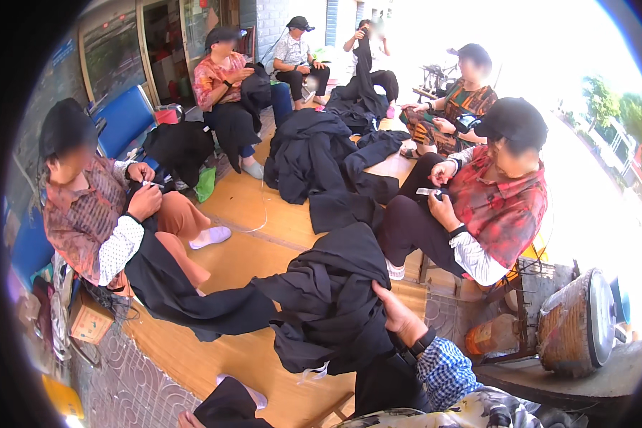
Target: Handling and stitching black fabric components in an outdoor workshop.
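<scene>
A large bundle of black fabric (328, 285) lies gathered in front of me, with a small white strip at its lower edge. My right hand (399, 310), below a checked blue sleeve and a dark wristband, grips the bundle's right side; its fingers are partly hidden by folds. At the bottom edge, only a small part of my left hand (190, 419) shows, closed at the border of a nearer piece of black cloth (227, 405). Most of that hand is cut off by the picture's edge.
Several people in dark caps sit around wooden boards (228, 260) on the ground. A heap of black garments (310, 153) lies in the middle. At right stand a round lidded container (571, 324) and an orange-labelled jar (491, 335); at left, a cardboard box (90, 319) and blue chair (125, 120).
</scene>
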`<state>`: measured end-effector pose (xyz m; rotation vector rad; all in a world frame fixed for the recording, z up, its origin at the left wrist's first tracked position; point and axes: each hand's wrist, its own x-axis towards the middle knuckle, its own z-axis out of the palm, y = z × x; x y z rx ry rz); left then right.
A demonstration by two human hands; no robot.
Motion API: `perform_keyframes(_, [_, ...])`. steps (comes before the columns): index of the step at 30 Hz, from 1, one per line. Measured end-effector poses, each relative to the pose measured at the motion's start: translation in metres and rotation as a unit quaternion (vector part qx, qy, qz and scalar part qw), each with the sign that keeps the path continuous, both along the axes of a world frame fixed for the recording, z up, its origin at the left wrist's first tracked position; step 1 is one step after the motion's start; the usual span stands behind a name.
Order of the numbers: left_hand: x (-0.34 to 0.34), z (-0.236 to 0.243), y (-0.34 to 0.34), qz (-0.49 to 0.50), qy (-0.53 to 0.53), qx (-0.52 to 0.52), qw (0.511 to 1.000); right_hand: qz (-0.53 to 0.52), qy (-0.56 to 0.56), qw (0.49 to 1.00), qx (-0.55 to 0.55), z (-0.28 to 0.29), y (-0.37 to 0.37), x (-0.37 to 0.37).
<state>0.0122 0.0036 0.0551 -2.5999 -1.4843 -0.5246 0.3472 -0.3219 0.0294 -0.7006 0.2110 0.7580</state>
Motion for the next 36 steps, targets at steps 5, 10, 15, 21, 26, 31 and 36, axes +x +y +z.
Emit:
perform_keyframes(5, [0.005, 0.004, -0.003, 0.014, -0.011, -0.032, 0.999, 0.007, 0.007, 1.000, 0.018, -0.004, -0.005, 0.003])
perform_keyframes(10, [0.006, 0.010, -0.006, -0.027, -0.036, -0.022, 0.999, 0.003, -0.007, 1.000, 0.024, -0.006, -0.002, 0.002])
perform_keyframes(15, [0.007, 0.009, -0.006, -0.027, -0.033, -0.014, 0.999, -0.001, -0.002, 1.000, 0.023, -0.009, -0.002, 0.003])
perform_keyframes(21, [0.003, -0.008, 0.005, -0.025, -0.078, -0.037, 0.996, -0.001, -0.010, 1.000, 0.017, -0.004, -0.001, 0.003])
perform_keyframes(26, [0.003, -0.002, 0.003, -0.029, -0.045, 0.014, 0.998, 0.007, -0.022, 1.000, 0.003, -0.004, 0.001, 0.003])
perform_keyframes(31, [0.000, -0.011, 0.009, -0.024, -0.042, 0.008, 0.999, 0.009, -0.023, 1.000, -0.006, 0.000, 0.002, 0.003])
perform_keyframes(36, [0.001, -0.008, 0.008, -0.011, -0.026, 0.012, 1.000, 0.004, -0.032, 0.999, -0.012, 0.003, 0.004, 0.002])
